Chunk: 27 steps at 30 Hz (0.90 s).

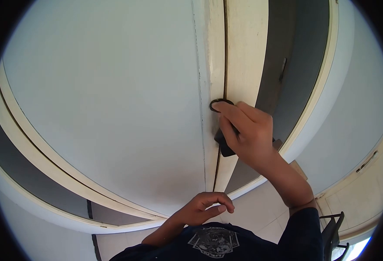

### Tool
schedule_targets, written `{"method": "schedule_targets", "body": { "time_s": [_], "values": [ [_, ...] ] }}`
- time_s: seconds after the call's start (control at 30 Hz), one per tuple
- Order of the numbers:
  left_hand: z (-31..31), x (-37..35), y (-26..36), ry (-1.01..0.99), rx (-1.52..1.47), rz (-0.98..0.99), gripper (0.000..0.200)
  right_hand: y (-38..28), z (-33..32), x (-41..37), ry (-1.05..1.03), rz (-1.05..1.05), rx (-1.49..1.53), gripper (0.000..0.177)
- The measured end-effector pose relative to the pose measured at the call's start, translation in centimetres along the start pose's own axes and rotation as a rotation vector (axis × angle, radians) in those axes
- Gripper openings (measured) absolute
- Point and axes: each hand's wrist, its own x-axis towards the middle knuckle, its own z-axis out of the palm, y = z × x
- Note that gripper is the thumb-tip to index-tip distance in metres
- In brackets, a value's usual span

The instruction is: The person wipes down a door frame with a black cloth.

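My right hand [250,132] is raised to the seam between a pale blue-grey door panel [113,87] and a cream wooden frame [246,48]. Its fingers are closed, with the index fingertip against a small black ring [212,105] on the cream edge. Below the fingers, a dark blocky piece [227,150] shows across the seam, mostly covered by the hand; I cannot tell whether the hand grips it too. Low in front of the chest, my left hand [204,208] holds nothing, its fingers loosely bent and thumb apart.
Dark panes in cream frames lie to the right [300,61] and lower left [39,174]. A cream door [352,191] with a metal bolt stands at the far right. Beside my right sleeve is a black chair-like frame [330,235]. The floor [261,204] has pale tiles.
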Motion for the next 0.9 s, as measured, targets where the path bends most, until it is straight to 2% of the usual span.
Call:
{"method": "schedule_targets", "body": {
  "time_s": [0.07,0.27,0.37,0.47,0.67,0.83,0.9],
  "values": [
    [-0.3,-0.3,0.4,0.011,0.003,-0.004,0.02,0.3,0.4,0.1,0.027,-0.038,-0.045,0.025],
    [-0.7,-1.4,0.1,0.059,-0.023,0.006,0.022,-0.5,0.4,-4.7,-0.157,0.027,-0.036,0.027],
    [-0.8,-1.4,0.0,0.035,0.0,-0.004,0.016,-0.3,-0.3,-0.5,0.032,0.026,-0.007,0.023],
    [-0.1,-2.1,0.0,0.014,0.012,0.007,0.016,-0.4,0.4,1.2,0.09,-0.032,-0.039,0.02],
    [-1.1,-2.7,-0.8,0.018,-0.029,0.015,0.017,-0.6,0.4,-4.0,-0.093,0.066,-0.071,0.021],
    [-1.3,-2.7,-1.1,-0.008,-0.025,0.01,0.017,-1.0,0.0,1.9,0.082,-0.005,-0.101,0.022],
    [-1.5,-2.9,-0.8,-0.01,-0.007,0.023,0.017,-0.4,0.6,0.8,0.096,-0.019,-0.112,0.022]
  ]
}}
